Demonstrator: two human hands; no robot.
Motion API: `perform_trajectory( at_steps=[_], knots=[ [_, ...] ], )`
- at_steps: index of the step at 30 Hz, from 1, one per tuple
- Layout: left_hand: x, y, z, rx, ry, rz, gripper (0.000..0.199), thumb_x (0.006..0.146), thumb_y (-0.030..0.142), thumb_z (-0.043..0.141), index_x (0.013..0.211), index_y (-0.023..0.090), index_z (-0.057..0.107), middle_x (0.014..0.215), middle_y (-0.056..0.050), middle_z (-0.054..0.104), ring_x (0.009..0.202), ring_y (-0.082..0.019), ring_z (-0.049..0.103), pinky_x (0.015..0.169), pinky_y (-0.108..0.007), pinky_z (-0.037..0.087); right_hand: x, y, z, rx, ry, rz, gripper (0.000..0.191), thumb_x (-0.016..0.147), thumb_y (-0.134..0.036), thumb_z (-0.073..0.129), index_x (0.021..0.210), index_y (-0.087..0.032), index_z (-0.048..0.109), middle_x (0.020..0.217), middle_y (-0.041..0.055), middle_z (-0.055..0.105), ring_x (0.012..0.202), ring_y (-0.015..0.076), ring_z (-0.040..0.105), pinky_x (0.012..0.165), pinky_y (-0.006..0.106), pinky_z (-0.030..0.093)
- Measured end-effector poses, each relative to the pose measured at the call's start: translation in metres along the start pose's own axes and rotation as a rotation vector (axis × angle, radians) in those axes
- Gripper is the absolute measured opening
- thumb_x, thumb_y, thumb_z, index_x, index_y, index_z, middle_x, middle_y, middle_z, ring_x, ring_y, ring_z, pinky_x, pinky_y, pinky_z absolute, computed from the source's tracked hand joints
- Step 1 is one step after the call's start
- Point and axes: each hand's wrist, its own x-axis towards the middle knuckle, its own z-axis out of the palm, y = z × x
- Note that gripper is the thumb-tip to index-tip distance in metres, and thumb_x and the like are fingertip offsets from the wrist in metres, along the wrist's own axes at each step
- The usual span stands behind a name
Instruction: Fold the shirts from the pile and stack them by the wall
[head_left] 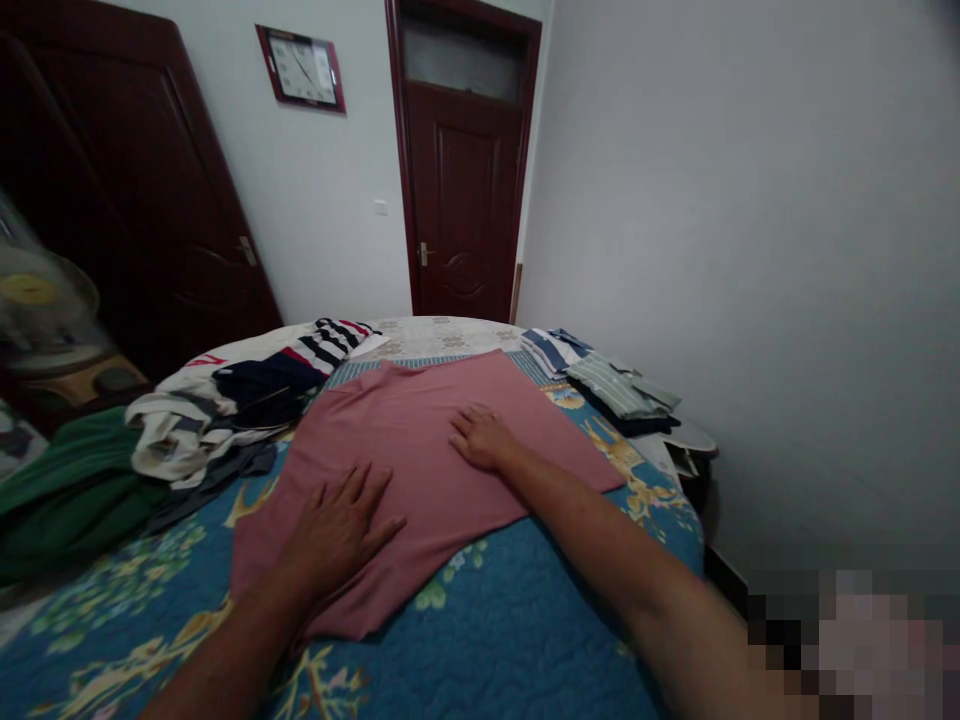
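A pink garment [420,430], which looks like a shirt, lies spread out over a blue quilt with a floral pattern [510,620]. My left hand [341,530] rests on its near left part, fingers spread and palm down. Farther up, near the middle of the cloth, my right hand [480,437] lies flat with its fingers stretched out. Neither hand grips the fabric. Slight creases run along the garment's left side and near edge.
Left of the garment is a loose heap of clothes [180,430], with a green cloth [82,490] nearest me. Folded clothes [622,385] lie along the right edge by the wall. A fan [45,300] stands at far left; a closed door [469,190] is beyond the bed.
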Motion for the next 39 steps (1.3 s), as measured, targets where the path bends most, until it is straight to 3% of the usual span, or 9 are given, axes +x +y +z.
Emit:
perform_trajectory(
  at_steps=[6, 11, 16, 23, 31, 35, 39],
  knots=[
    [0.000, -0.002, 0.002, 0.007, -0.014, 0.001, 0.080, 0.102, 0.070, 0.046, 0.168, 0.024, 0.047, 0.176, -0.015, 0.037, 0.165, -0.039, 0.030, 0.130, -0.065, 0.025, -0.037, 0.096, -0.021, -0.111, 0.038, 0.300, 0.053, 0.113, -0.048, 0.039, 0.156, -0.024, 0.057, 0.168, 0.0128, 0.050, 0.155, 0.0288, 0.044, 0.128, 0.052, 0.032],
    [0.002, -0.005, 0.006, -0.012, 0.008, 0.004, 0.079, 0.102, 0.069, 0.047, 0.167, 0.024, 0.049, 0.176, -0.017, 0.037, 0.163, -0.041, 0.032, 0.129, -0.068, 0.024, -0.086, 0.136, -0.028, -0.148, 0.050, 0.386, 0.053, 0.113, -0.047, 0.037, 0.157, -0.023, 0.057, 0.169, 0.0132, 0.048, 0.156, 0.0290, 0.043, 0.128, 0.050, 0.031],
    [-0.003, -0.015, 0.012, -0.025, 0.016, 0.045, 0.078, 0.103, 0.069, 0.046, 0.168, 0.026, 0.046, 0.177, -0.016, 0.037, 0.164, -0.039, 0.032, 0.129, -0.065, 0.025, -0.120, 0.143, -0.030, -0.173, 0.097, 0.380, 0.051, 0.113, -0.044, 0.040, 0.154, -0.020, 0.060, 0.165, 0.0154, 0.052, 0.151, 0.0307, 0.048, 0.127, 0.052, 0.032],
    [-0.026, -0.029, 0.016, -0.003, 0.029, 0.040, 0.072, 0.103, 0.064, 0.047, 0.166, 0.029, 0.049, 0.177, -0.012, 0.038, 0.164, -0.038, 0.033, 0.130, -0.064, 0.023, -0.144, 0.137, -0.030, -0.205, 0.129, 0.384, 0.050, 0.111, -0.043, 0.043, 0.152, -0.021, 0.062, 0.160, 0.0143, 0.057, 0.147, 0.0286, 0.053, 0.126, 0.047, 0.035],
    [-0.054, -0.027, 0.008, -0.082, 0.036, 0.000, 0.069, 0.105, 0.063, 0.045, 0.164, 0.029, 0.053, 0.174, -0.011, 0.043, 0.163, -0.037, 0.036, 0.132, -0.062, 0.024, -0.172, 0.144, -0.027, -0.300, 0.212, 0.297, 0.049, 0.110, -0.038, 0.039, 0.139, -0.015, 0.071, 0.145, 0.0183, 0.069, 0.137, 0.0295, 0.062, 0.122, 0.046, 0.043],
    [-0.064, -0.035, -0.001, -0.291, 0.083, 0.016, 0.064, 0.102, 0.059, 0.051, 0.154, 0.022, 0.064, 0.165, -0.014, 0.056, 0.156, -0.034, 0.047, 0.131, -0.055, 0.031, -0.178, 0.153, -0.023, -0.270, 0.280, 0.289, 0.047, 0.106, -0.037, 0.042, 0.133, -0.014, 0.073, 0.136, 0.0194, 0.073, 0.128, 0.0311, 0.067, 0.117, 0.047, 0.048],
    [-0.082, -0.037, -0.023, -0.644, 0.035, 0.031, 0.065, 0.095, 0.061, 0.066, 0.146, 0.022, 0.069, 0.153, -0.014, 0.067, 0.142, -0.032, 0.061, 0.123, -0.048, 0.046, -0.177, 0.152, -0.031, -0.199, 0.367, 0.272, 0.041, 0.099, -0.030, 0.046, 0.121, -0.016, 0.076, 0.122, 0.0190, 0.076, 0.119, 0.0322, 0.070, 0.112, 0.048, 0.052]
  ],
)
